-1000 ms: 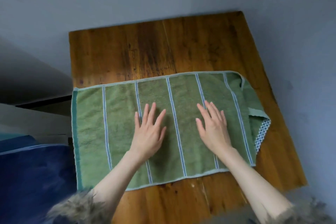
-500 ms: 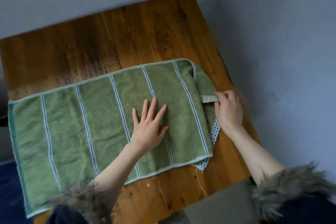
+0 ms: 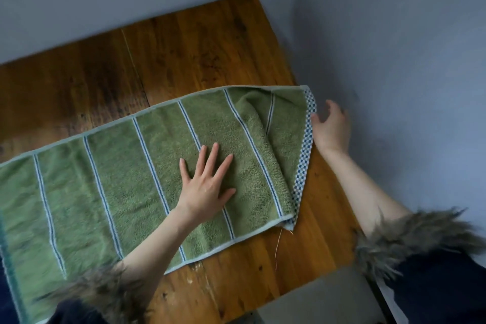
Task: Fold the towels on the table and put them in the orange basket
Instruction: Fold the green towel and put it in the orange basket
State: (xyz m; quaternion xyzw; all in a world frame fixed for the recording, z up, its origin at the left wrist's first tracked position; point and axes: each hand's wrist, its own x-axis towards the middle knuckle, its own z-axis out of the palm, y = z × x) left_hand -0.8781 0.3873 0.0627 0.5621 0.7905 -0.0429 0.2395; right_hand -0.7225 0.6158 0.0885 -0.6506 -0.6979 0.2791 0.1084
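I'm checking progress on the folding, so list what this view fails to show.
- Orange basket: nowhere in the head view.
- Green towel: left end cut off by the frame edge.
- Right hand: blurred at the checked hem; grip unclear.
- Table: under the towel, hidden.

A green striped towel (image 3: 131, 179) lies on the wooden table (image 3: 197, 47).

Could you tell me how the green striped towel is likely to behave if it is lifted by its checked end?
The green towel would probably sag limply: its checked end already bends and creases beside the right hand. Its looped pile looks grippy, so it should not slip easily on the wooden table. The left hand lying flat on it probably keeps it from dragging.
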